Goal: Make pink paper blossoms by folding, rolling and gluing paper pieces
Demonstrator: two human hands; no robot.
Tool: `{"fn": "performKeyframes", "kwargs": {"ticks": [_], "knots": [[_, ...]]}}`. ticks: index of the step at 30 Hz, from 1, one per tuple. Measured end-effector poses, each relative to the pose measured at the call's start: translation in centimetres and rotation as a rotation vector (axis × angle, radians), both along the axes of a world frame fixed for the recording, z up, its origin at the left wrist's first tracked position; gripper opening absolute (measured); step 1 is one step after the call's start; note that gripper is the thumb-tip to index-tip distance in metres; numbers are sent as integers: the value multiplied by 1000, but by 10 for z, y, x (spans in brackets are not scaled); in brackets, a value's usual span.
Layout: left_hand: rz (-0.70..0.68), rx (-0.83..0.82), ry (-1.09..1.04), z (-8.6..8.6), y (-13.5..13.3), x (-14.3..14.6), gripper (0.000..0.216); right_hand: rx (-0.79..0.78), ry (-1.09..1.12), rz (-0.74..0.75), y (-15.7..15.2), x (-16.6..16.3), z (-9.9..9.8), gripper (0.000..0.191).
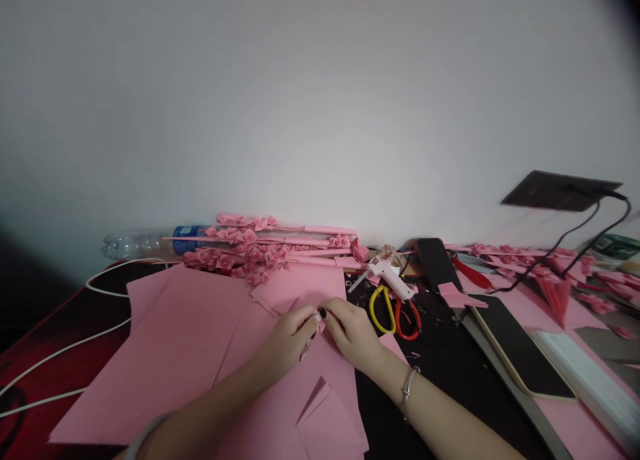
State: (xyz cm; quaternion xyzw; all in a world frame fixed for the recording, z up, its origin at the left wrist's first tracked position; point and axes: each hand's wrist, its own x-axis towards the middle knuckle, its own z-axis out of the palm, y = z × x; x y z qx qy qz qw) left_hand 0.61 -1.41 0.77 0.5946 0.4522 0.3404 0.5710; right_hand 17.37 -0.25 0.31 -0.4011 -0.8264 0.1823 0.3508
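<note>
My left hand [287,343] and my right hand [353,333] meet fingertip to fingertip over the large pink paper sheets [185,353]. Both hands are closed in a pinch on a small piece of pink paper [319,319] between them, which the fingers mostly hide. My right wrist wears a silver bracelet [409,385]. A folded pink triangle [320,403] lies on the sheets just in front of my hands.
Pink paper flower stems [260,247] and a plastic bottle [145,241] lie by the wall. A white glue gun [387,273], yellow and red scissors [395,310], a phone [520,343], a white cable [65,350] and more pink scraps [550,273] surround the sheets.
</note>
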Motion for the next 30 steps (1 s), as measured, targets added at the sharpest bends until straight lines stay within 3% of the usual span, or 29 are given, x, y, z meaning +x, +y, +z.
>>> {"fn": "performKeyframes", "kwargs": {"ticks": [4,11,17,21,24,28,30], "knots": [[-10,-8,-16,-1,0,-1,33,7,-28,31,2,2,-1,19],[-51,17,34,3,1,-2,32,-199,85,138,6,1,-3,33],[-60,-5,5,2,-1,-2,32,-221,135,120,5,0,-4,31],[-79,-100,-139,-6,6,-4,39,-195,96,60,4,-2,-3,30],[-117,-277,-158,-11,16,-6,50,-146,66,4,4,-2,-3,30],[-225,-431,-156,-8,22,-11,51,-107,26,16,3,-1,-2,28],[-204,-455,-215,-4,21,-13,47,-100,14,35,2,-1,-1,27]]}}
